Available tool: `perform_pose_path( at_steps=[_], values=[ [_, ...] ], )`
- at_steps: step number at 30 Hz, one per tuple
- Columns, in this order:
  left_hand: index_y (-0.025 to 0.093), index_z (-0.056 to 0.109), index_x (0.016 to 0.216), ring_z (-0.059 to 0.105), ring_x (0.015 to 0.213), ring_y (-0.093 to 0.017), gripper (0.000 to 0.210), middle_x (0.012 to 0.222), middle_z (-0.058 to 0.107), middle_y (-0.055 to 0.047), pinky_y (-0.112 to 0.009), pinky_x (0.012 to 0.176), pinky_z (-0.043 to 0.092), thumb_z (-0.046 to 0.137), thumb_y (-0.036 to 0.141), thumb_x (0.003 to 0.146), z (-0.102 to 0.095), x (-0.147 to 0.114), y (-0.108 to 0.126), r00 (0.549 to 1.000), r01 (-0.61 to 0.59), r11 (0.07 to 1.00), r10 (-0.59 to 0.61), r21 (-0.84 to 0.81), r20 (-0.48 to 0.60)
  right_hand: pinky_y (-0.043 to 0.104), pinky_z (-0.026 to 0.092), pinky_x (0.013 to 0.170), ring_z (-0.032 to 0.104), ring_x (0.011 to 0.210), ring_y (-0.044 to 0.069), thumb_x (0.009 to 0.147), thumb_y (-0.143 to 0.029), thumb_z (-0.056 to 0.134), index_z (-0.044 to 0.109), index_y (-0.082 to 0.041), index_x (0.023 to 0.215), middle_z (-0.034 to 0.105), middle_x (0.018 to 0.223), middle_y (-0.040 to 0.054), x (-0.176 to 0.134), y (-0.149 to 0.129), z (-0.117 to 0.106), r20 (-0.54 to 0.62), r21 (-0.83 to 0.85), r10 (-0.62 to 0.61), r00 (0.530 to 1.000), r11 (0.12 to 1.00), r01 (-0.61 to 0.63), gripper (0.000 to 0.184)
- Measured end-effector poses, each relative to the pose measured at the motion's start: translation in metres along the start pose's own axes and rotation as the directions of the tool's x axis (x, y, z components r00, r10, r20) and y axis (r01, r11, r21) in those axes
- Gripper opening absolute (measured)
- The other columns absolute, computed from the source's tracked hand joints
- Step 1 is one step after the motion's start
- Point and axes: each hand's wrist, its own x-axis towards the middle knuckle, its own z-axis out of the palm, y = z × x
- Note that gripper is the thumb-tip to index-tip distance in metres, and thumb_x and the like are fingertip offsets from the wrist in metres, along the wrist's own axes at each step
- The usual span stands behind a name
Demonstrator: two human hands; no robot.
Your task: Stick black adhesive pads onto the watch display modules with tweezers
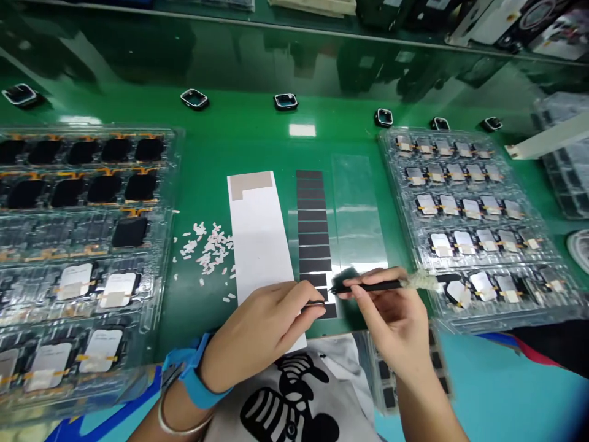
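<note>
My left hand [269, 319], with a blue band [197, 371] at its wrist, pinches a small thin dark piece [315, 303] on edge; its kind is not clear. In my right hand [393, 313] is a slim black pen-like tool [380, 286] with a pale, wrapped-looking back end. Its tip points left, close to the dark piece; whether they touch I cannot tell. Beneath both hands lies a column of black rectangular stickers [313, 233] on a clear sheet. A white card [260, 245] with a beige patch at its top lies beside my left hand.
Many small white scraps [209, 250] lie left of the card. Clear trays hold small screen modules, one tray at left [159, 270] and one at right [391, 159]. Several watch frames [286, 102] line the back of the green table. A clear film [359, 212] lies right of the stickers.
</note>
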Motion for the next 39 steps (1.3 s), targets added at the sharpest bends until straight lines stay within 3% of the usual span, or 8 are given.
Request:
perform_pose_path(
  at_steps=[7, 21, 28, 31, 35, 39],
  values=[
    [0.019, 0.059, 0.104, 0.06, 0.058, -0.015, 0.013, 0.082, 0.071, -0.003, -0.027, 0.054, 0.041, 0.048, 0.026, 0.102, 0.003, 0.001, -0.001, 0.999, -0.046, 0.995, 0.047, 0.09, -0.005, 0.025, 0.065, 0.067, 0.075, 0.071, 0.015, 0.085, -0.013, 0.068, 0.063, -0.023, 0.094, 0.066, 0.09, 0.0005, -0.004, 0.003, 0.0, -0.003, 0.003, -0.005, 1.0, 1.0, 0.005, 0.013],
    [0.017, 0.06, 0.103, 0.056, 0.058, -0.014, 0.014, 0.079, 0.068, -0.001, -0.026, 0.053, 0.041, 0.049, 0.023, 0.102, 0.004, 0.0, -0.001, 1.0, -0.016, 0.996, 0.017, 0.087, -0.013, 0.023, 0.064, 0.067, 0.075, 0.071, 0.013, 0.088, -0.013, 0.066, 0.062, -0.021, 0.093, 0.066, 0.091, 0.0002, -0.004, 0.004, 0.004, -0.02, -0.015, 0.005, 1.0, 1.0, -0.005, 0.01],
    [0.018, 0.063, 0.101, 0.056, 0.058, -0.013, 0.008, 0.078, 0.068, 0.001, -0.025, 0.054, 0.043, 0.056, 0.018, 0.098, 0.007, 0.0, 0.0, 0.996, -0.017, 0.998, 0.023, 0.067, -0.081, 0.024, 0.064, 0.065, 0.074, 0.065, 0.013, 0.086, -0.016, 0.07, 0.059, -0.02, 0.09, 0.065, 0.084, -0.001, 0.0, 0.003, 0.003, -0.119, 0.083, 0.059, 0.991, 0.995, -0.049, 0.012],
    [0.018, 0.066, 0.101, 0.061, 0.064, -0.012, 0.01, 0.079, 0.07, 0.001, -0.023, 0.059, 0.047, 0.061, 0.013, 0.094, 0.008, 0.0, 0.002, 0.98, -0.055, 0.998, 0.06, 0.033, -0.19, 0.026, 0.064, 0.069, 0.075, 0.075, 0.014, 0.086, -0.013, 0.069, 0.059, -0.02, 0.09, 0.068, 0.081, -0.0002, 0.001, -0.004, 0.002, -0.176, 0.156, 0.01, 0.984, 0.988, 0.018, 0.013],
    [0.017, 0.068, 0.106, 0.069, 0.076, -0.012, 0.015, 0.089, 0.075, -0.002, -0.021, 0.068, 0.052, 0.06, 0.013, 0.094, 0.005, -0.001, 0.003, 0.954, -0.02, 0.999, 0.005, -0.047, -0.301, 0.038, 0.066, 0.08, 0.073, 0.081, 0.015, 0.088, -0.004, 0.062, 0.057, -0.02, 0.096, 0.07, 0.081, 0.0006, 0.0, -0.02, 0.016, -0.212, 0.279, -0.165, 0.963, 0.935, 0.221, 0.018],
    [0.017, 0.066, 0.114, 0.07, 0.081, -0.011, 0.023, 0.099, 0.076, -0.003, -0.018, 0.071, 0.052, 0.055, 0.012, 0.095, 0.001, -0.003, 0.004, 0.938, -0.002, 0.992, -0.043, -0.129, -0.344, 0.036, 0.068, 0.071, 0.072, 0.082, 0.016, 0.089, 0.001, 0.054, 0.056, -0.02, 0.101, 0.067, 0.088, 0.0023, 0.001, -0.036, 0.039, -0.162, 0.375, -0.244, 0.956, 0.881, 0.288, 0.024]
  ],
)
